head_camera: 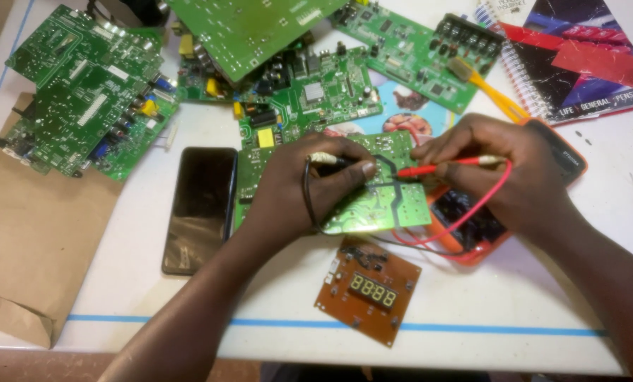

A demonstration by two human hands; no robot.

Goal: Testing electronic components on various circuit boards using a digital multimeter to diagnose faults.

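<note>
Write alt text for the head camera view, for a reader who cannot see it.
Two bare hands press meter probes onto a green circuit board on a white table: the left hand holds a black probe, the right hand a red probe. An orange multimeter lies under the right hand; more green boards, a dark phone and a small brown display board surround them.

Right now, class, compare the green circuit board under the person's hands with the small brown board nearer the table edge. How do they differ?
The green circuit board is larger and pale green; the small brown board is reddish-brown. The brown board carries a four-digit display; none shows on the green board. The left hand and right hand press probes to the green board, while the brown board lies untouched. Both lie flat on the white table.
</note>
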